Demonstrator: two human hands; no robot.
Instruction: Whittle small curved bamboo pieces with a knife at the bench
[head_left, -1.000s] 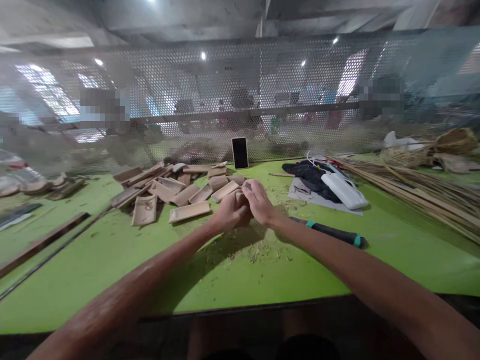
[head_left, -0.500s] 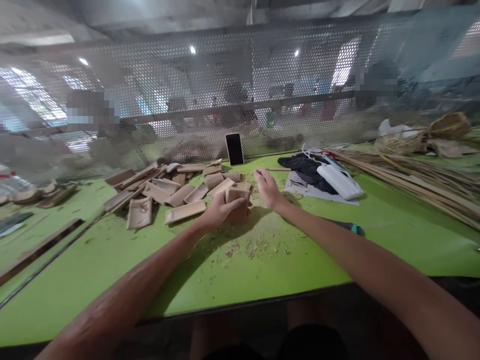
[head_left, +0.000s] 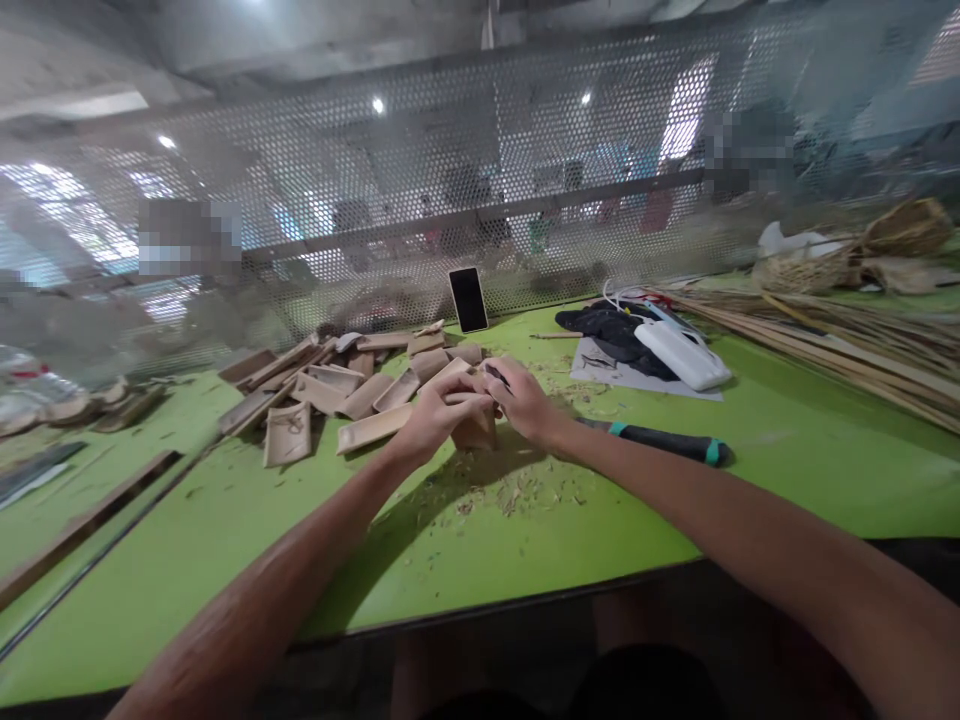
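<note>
Your surface (head_left: 637, 530) is lime green, the piece (head_left: 474, 433) you hold tan, the black tool handle (head_left: 664, 442) banded with teal.

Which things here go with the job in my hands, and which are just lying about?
Likely for the job:
wooden piece in left hand
similar loose pieces
shavings
dark banded handle

Likely just lying about:
upright phone
white device
dark cloth
woven basket

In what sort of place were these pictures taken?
Probably a craft workshop: shavings lie on the green table, near a pile of curved, wooden-looking pieces and many long, thin strips.
</note>
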